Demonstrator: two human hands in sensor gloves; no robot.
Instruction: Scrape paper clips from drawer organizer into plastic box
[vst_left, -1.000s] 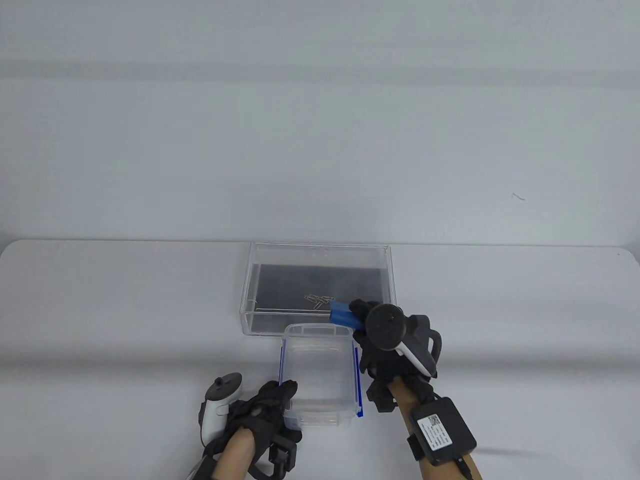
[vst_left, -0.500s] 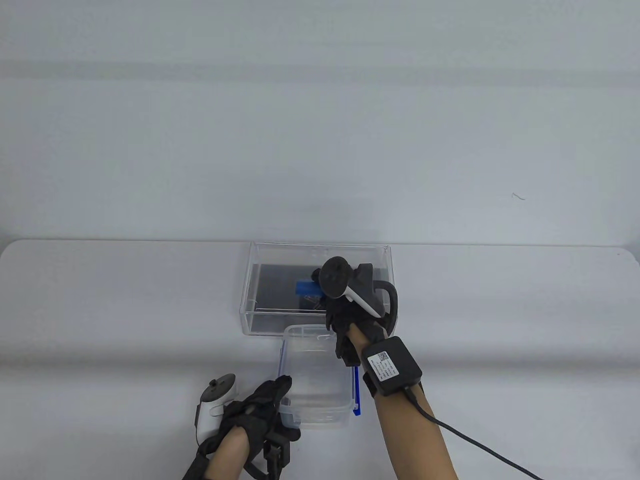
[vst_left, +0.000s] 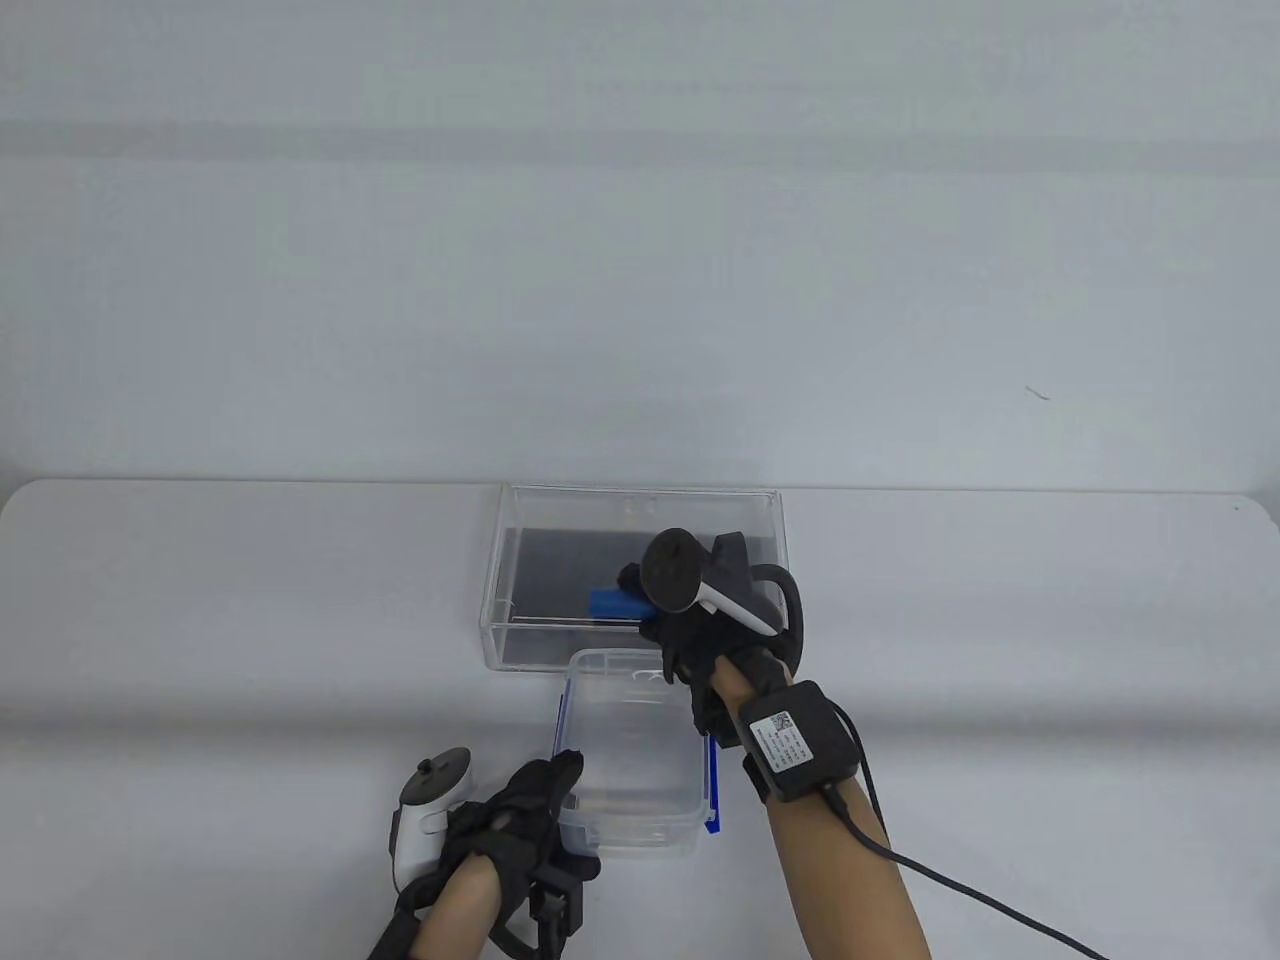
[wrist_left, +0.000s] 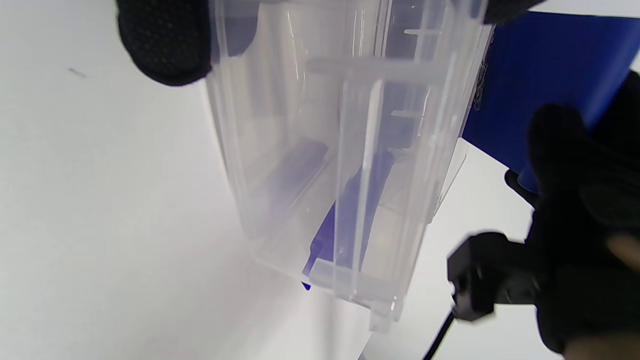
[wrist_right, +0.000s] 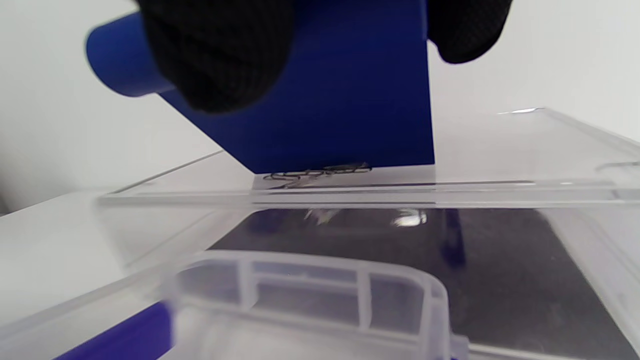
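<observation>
A clear drawer organizer (vst_left: 500, 575) with a dark floor stands at the table's middle. My right hand (vst_left: 668, 620) grips a blue scraper (vst_left: 612, 603) inside it, near its front wall. In the right wrist view the scraper (wrist_right: 345, 115) has several paper clips (wrist_right: 320, 173) at its lower edge, just behind the organizer's front wall (wrist_right: 450, 192). A clear plastic box (vst_left: 630, 835) with blue side clips sits right in front of the organizer. My left hand (vst_left: 525, 810) holds its near left corner. In the left wrist view the box (wrist_left: 340, 165) fills the frame.
The white table's far edge (vst_left: 300, 482) runs behind the organizer. A black cable (vst_left: 960, 890) trails from my right wrist toward the bottom right. The box's blue clip (vst_left: 712, 790) hangs on its right side.
My right hand moved from the organizer's front right corner into the organizer with the scraper, then drew it toward the front wall. The left hand and box shifted slightly.
</observation>
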